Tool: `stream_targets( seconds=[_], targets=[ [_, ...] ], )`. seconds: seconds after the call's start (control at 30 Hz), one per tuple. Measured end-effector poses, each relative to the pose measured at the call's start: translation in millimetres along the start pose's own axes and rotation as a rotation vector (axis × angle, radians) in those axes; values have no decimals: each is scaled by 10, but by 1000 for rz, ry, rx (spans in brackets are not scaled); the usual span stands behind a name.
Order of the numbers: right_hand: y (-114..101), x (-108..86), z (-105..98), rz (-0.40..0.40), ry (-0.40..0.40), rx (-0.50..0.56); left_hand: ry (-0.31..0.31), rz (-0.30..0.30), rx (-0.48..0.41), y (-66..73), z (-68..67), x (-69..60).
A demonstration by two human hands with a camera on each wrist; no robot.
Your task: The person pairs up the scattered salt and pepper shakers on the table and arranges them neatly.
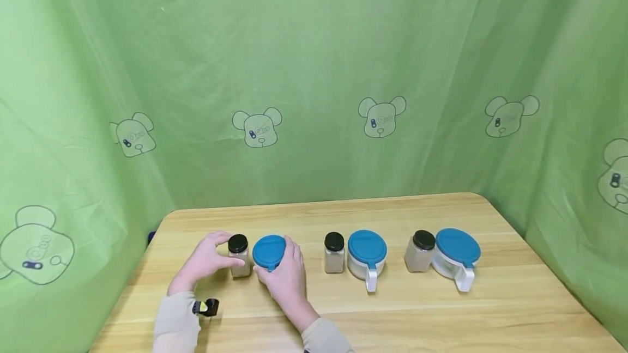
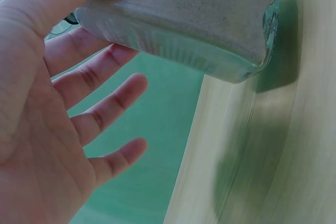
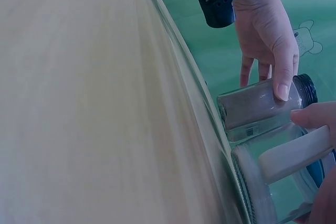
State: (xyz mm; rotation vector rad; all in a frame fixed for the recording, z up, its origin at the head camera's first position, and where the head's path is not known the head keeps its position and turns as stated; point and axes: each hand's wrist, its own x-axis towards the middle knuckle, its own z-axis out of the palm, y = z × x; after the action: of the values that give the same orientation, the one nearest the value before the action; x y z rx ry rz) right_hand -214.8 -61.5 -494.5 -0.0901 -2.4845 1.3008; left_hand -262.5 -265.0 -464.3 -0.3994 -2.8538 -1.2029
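Observation:
My left hand [image 1: 203, 259] holds a square glass jar [image 1: 240, 267] with a black lid and greyish powder inside, thumb on one side and fingertips on the other. In the left wrist view two fingers touch the jar [image 2: 184, 19] while the others spread free. Just right of it, my right hand [image 1: 289, 282] grips a round clear pot with a blue lid [image 1: 269, 251], thumb on the left and fingers round the right side. Its white handle [image 3: 299, 153] shows in the right wrist view. Whether either base touches the table is hard to tell.
Farther right stand a second black-lidded jar [image 1: 334, 260] and blue-lidded pot [image 1: 367, 247], then a third jar [image 1: 418, 257] and pot [image 1: 457, 247], set close together. They stand on a wooden table [image 1: 417, 320] with a green curtain [image 1: 314, 168] behind.

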Motion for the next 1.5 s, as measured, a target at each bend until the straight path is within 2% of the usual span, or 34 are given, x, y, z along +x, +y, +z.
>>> stream_targets(
  seconds=[0.33,0.73,1.03,1.23,1.5],
  targets=[
    [14,-6,9,-12,-3,-28,-16,-5,29,-37,16,-7],
    [-18,-27,7,-23,-14,-103,-24,14,13,-65,29,-19],
    [-16,-31,14,-47,-35,-149,-32,4,7,-82,-3,-43],
    [-30,-33,2,-53,-33,-154,-40,20,-7,-73,-22,-37],
    [-34,-29,-8,-55,-45,-157,-54,72,-3,-88,-32,-29]
  ],
)
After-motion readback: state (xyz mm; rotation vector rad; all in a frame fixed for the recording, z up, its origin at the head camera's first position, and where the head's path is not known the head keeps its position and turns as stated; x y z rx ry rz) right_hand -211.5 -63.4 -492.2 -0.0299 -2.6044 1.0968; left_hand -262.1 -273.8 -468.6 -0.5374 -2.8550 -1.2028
